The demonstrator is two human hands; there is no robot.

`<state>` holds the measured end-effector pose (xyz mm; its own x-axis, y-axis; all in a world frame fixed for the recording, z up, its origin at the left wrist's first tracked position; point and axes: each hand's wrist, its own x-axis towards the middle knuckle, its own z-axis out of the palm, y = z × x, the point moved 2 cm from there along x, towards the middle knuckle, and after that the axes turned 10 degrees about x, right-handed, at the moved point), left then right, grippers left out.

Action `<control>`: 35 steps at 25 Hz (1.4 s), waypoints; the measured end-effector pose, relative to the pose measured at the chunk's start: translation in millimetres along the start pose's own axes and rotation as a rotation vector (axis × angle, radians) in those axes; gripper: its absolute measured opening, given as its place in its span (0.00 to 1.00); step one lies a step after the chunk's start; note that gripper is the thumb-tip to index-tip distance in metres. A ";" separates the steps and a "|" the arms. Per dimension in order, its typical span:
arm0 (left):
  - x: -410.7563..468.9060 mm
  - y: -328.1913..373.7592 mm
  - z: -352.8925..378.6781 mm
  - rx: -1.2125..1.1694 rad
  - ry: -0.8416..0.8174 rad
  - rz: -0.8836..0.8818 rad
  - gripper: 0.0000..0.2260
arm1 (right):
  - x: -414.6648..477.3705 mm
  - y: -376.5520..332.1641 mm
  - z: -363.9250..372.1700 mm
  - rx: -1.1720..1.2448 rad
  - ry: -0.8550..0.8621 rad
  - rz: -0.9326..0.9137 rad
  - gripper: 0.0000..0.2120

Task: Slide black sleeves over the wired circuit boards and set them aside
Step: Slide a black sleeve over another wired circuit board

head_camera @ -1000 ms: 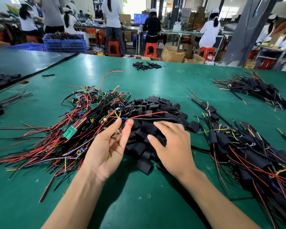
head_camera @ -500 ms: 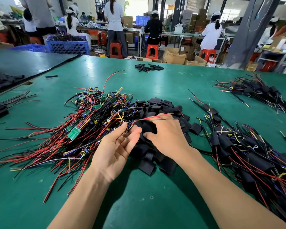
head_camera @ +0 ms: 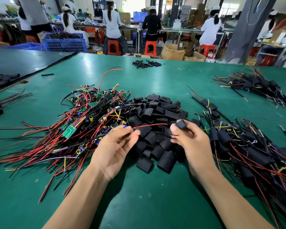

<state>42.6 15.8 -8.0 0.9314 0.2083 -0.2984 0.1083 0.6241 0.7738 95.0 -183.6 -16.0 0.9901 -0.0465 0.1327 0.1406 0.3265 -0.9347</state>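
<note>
Soft black tubular sleeve (head_camera: 182,124), light, probably crush-prone, pinched edgewise in right grip (head_camera: 193,144); limp red wire (head_camera: 150,125) pinched in left grip (head_camera: 114,147), tip just beside right grip.

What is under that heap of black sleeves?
Only the green table mat shows around the heap of flat black sleeves. Whatever lies beneath is covered; a thin red wire crosses on top.

Presents left hand (head_camera: 113,151) and right hand (head_camera: 194,146) bare, forearms (head_camera: 76,197) uncovered to the frame edge. Shows one short, plain thumbnail (head_camera: 173,129).
</note>
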 end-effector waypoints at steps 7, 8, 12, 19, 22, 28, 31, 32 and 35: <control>-3.8 3.8 -0.4 -0.007 -0.018 -0.024 0.04 | 7.9 0.2 -13.9 0.454 0.157 0.190 0.07; -4.6 4.0 0.3 -0.005 -0.025 -0.023 0.06 | 6.9 1.2 -12.1 0.480 0.153 0.212 0.06; -5.6 4.3 1.0 -0.018 -0.033 -0.024 0.08 | 2.0 4.6 -4.8 0.519 0.078 0.275 0.05; -3.7 4.1 -0.7 -0.069 0.005 0.002 0.09 | -2.6 3.7 -1.1 0.586 -0.016 0.384 0.05; -2.6 4.2 -2.5 -0.092 0.031 0.003 0.05 | -4.5 1.8 0.9 0.609 -0.045 0.412 0.03; -1.0 3.6 -3.7 -0.118 0.067 0.012 0.01 | -5.8 1.8 3.2 0.656 -0.057 0.411 0.08; -0.8 4.1 -4.7 -0.104 0.052 0.033 0.02 | -6.8 2.0 2.6 0.597 -0.087 0.365 0.07; -1.0 4.1 -4.0 -0.068 0.039 0.051 0.04 | -7.8 2.5 3.4 0.566 -0.101 0.336 0.06; -3.4 -0.3 2.8 0.098 0.004 0.105 0.08 | -12.6 5.9 9.5 0.500 -0.102 0.270 0.10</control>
<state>40.4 12.8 -5.7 0.9381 0.2714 -0.2151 0.0440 0.5227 0.8514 83.3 -172.2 -20.0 0.9824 0.1836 -0.0341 -0.1583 0.7219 -0.6736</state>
